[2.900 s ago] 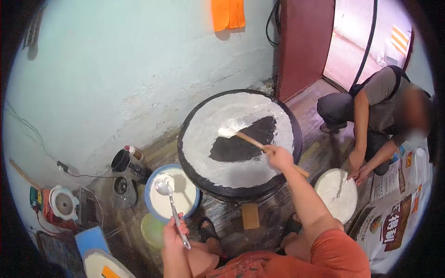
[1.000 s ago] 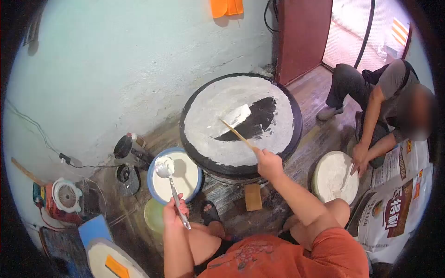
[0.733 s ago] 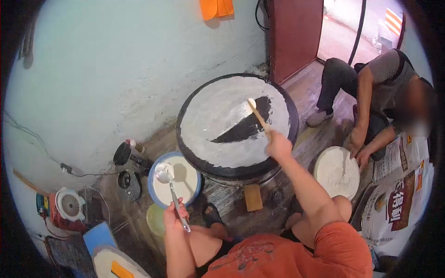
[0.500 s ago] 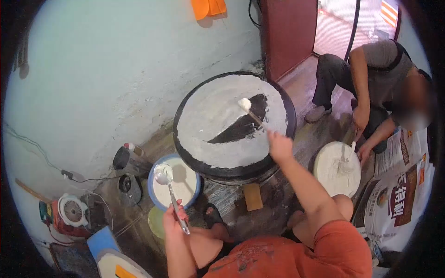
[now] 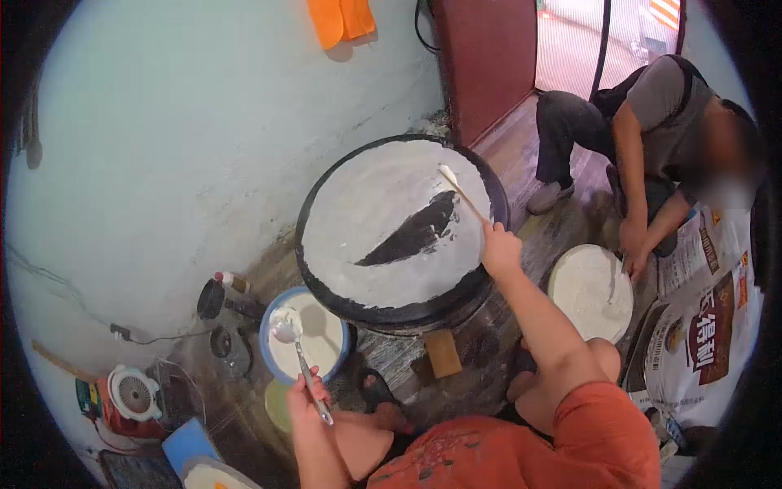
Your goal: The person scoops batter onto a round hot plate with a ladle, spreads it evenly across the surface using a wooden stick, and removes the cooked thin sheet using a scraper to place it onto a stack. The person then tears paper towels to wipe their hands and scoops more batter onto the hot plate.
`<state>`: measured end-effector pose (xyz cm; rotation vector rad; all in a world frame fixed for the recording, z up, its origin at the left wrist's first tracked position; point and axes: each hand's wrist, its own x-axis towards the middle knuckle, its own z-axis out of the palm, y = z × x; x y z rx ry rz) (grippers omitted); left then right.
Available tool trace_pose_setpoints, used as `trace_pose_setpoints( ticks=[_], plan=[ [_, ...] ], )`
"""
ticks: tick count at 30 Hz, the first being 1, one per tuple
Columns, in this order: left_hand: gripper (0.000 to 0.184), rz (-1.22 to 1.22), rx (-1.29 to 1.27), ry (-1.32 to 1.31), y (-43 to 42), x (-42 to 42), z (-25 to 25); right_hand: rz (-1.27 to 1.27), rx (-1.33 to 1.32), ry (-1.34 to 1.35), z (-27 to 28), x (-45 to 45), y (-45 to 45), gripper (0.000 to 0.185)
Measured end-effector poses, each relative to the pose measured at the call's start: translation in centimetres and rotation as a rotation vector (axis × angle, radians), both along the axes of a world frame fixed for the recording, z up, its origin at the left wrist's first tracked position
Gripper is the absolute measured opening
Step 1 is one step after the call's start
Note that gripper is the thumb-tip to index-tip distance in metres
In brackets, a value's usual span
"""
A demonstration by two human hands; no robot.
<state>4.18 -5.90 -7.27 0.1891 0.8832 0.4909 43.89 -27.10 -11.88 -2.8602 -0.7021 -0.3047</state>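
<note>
My right hand (image 5: 502, 249) grips the thin wooden handle of a batter spreader (image 5: 466, 196). Its white-coated tip touches the batter near the far right of a large round black griddle (image 5: 481, 287). Pale batter (image 5: 366, 191) coats most of the griddle, leaving a dark pointed bare patch right of the middle. Lower left, my left hand (image 5: 306, 398) is closed around the handle of a metal ladle (image 5: 300, 352). The ladle's bowl is over a blue-rimmed basin (image 5: 349, 346) of white batter (image 5: 324, 338); whether it touches the batter, I cannot tell.
On the right a crouching person (image 5: 652, 147) has both hands at a round white stack (image 5: 590, 297). Printed sacks (image 5: 700, 326) lie beside it. A brown block (image 5: 443, 354) sits before the griddle. A blower (image 5: 134, 393), cables and dark containers (image 5: 230, 346) stand left.
My right hand has swung the spreader toward the griddle's far right edge, and the bare patch is smaller. The ladle has tilted slightly. The other person's hands have come together; the view has shifted.
</note>
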Motion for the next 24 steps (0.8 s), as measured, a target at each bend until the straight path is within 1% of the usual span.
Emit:
trace_pose_setpoints(
  ticks=[2,3,4,5,6,7,9,11,12,13,15,16,17,19,20,23,24],
  plan=[
    [0.033,0.006,-0.029,-0.042,0.2,0.1,-0.5,-0.074,0.083,0.200,0.7,-1.2,-0.7,0.036],
    [0.034,0.025,-0.027,-0.037,-0.1,0.3,-0.1,-0.078,0.086,0.195,-0.9,-1.7,-1.1,0.036],
    [0.034,0.048,-0.026,-0.033,-0.2,0.4,0.1,-0.033,0.299,0.269,-3.3,-2.1,-1.3,0.035],
    [0.034,0.050,-0.025,-0.040,-0.2,0.5,-0.1,0.017,0.510,0.340,-4.5,-1.9,-1.3,0.034],
    [0.035,0.030,-0.005,-0.028,0.0,0.4,-0.3,0.042,0.581,0.441,-3.5,-2.2,-1.7,0.031],
    [0.035,0.006,0.015,-0.010,0.0,0.2,-0.3,0.038,0.583,0.445,-3.8,-1.1,-1.9,0.031],
    [0.036,-0.008,0.031,0.030,-0.2,0.2,0.0,0.040,0.779,0.561,-4.5,2.7,-2.8,0.030],
    [0.036,-0.019,0.052,0.048,-0.1,0.6,0.1,-0.109,0.672,0.571,-2.9,5.7,-3.2,0.030],
    [0.036,-0.014,0.006,0.041,0.1,0.5,0.0,-0.066,0.651,0.516,-6.0,8.1,-3.1,0.030],
    [0.036,-0.007,-0.039,0.035,0.2,0.5,0.1,-0.069,0.656,0.517,-6.0,7.9,-3.0,0.030],
    [0.033,0.015,-0.010,0.051,-0.4,0.9,0.5,0.100,0.556,0.558,-5.7,7.4,-2.9,0.029],
    [0.030,0.041,0.016,0.063,-0.7,1.1,0.8,0.079,0.537,0.758,-2.4,5.7,-3.5,0.028],
    [0.030,0.046,0.016,0.059,-0.9,1.2,1.0,0.084,0.535,0.755,-2.3,5.5,-3.9,0.028],
    [0.031,0.058,0.026,0.068,-1.1,1.4,1.1,0.128,0.704,0.784,-2.9,5.4,-5.6,0.028],
    [0.031,0.059,0.021,0.067,-1.1,1.4,0.9,0.022,0.793,0.699,-4.7,6.6,-5.9,0.028],
    [0.032,0.041,0.038,0.048,-0.7,1.0,0.7,0.008,0.858,0.629,-6.8,6.1,-4.5,0.027],
    [0.032,0.032,0.030,0.037,-0.7,1.2,0.7,0.020,0.682,0.550,-6.1,4.8,-3.6,0.027]
  ],
)
